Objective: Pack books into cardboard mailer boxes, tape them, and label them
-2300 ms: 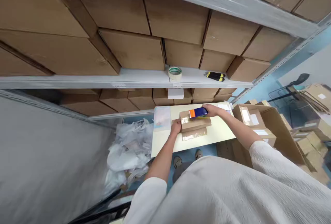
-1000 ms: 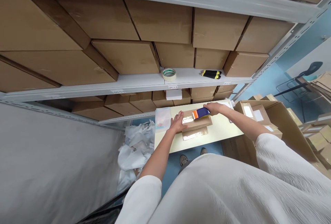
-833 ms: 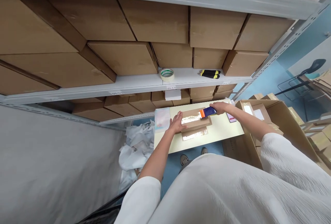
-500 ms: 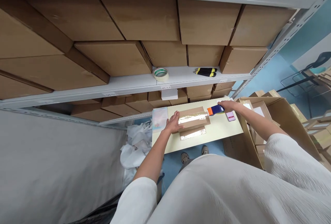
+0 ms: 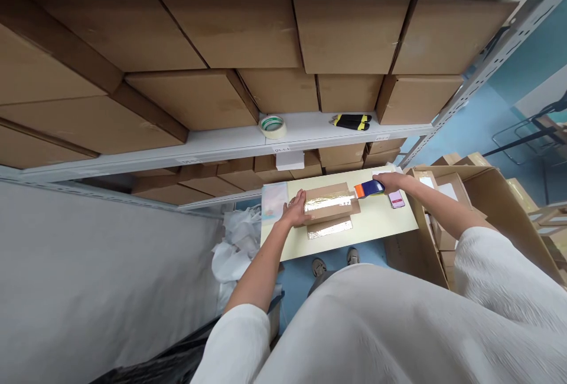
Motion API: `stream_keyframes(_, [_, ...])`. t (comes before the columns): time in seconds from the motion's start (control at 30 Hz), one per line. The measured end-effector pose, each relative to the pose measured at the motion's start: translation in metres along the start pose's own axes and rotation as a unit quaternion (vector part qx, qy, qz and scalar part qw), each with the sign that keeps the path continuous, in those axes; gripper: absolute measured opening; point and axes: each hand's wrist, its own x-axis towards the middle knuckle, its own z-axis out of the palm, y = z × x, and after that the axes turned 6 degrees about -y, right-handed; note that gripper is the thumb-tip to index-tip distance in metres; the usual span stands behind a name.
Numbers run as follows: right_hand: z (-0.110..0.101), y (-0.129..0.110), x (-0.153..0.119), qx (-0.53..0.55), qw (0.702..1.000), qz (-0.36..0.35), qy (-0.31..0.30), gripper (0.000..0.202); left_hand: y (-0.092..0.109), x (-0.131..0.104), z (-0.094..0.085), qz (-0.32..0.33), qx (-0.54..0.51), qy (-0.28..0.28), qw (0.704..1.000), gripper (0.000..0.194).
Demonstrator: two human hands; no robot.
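While the left hand [image 5: 293, 211], fingers spread, is steadying the cardboard box [image 5: 331, 212] below mid-frame, the right hand [image 5: 390, 182] is gripping the tape dispenser [image 5: 371, 188], seemingly taping; cutting, too small a detail to judge, is probably calling for tension.

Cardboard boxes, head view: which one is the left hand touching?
The taped box with the blue dispenser at its right end: the left hand rests on its left end; the shelf boxes sit untouched.

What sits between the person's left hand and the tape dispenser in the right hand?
In the head view, a cardboard box with a shiny tape strip along its top lies between the left hand and the tape dispenser.
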Motion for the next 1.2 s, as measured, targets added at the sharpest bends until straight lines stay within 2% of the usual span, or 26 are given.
stream_keyframes(0.17, [-0.002, 0.009, 0.0, -0.02, 1.0, 0.011, -0.015, 0.066, 0.0, -0.001, -0.002, 0.0, -0.002, -0.005, 1.0, 0.132])
stream_keyframes(0.33, [0.006, 0.012, -0.004, -0.007, 0.999, 0.034, -0.017, 0.066, -0.002, 0.002, 0.0, 0.004, -0.006, -0.004, 1.0, 0.132])
stream_keyframes(0.5, [0.015, -0.001, 0.008, -0.013, 0.999, 0.051, -0.006, 0.064, -0.002, 0.003, 0.001, 0.008, -0.011, -0.002, 1.0, 0.133])
stream_keyframes(0.7, [0.017, -0.021, 0.032, -0.022, 0.998, 0.058, -0.018, 0.063, -0.004, 0.005, 0.002, 0.018, -0.015, 0.001, 1.0, 0.135])
stream_keyframes(1.0, [0.027, 0.002, 0.017, 0.029, 0.998, 0.061, 0.003, 0.058, -0.007, 0.008, 0.003, 0.029, -0.027, -0.006, 0.999, 0.136])
stream_keyframes(1.2, [0.025, -0.028, 0.034, -0.017, 0.996, 0.088, -0.008, 0.061, -0.007, 0.009, 0.004, 0.026, -0.02, -0.008, 0.999, 0.137])
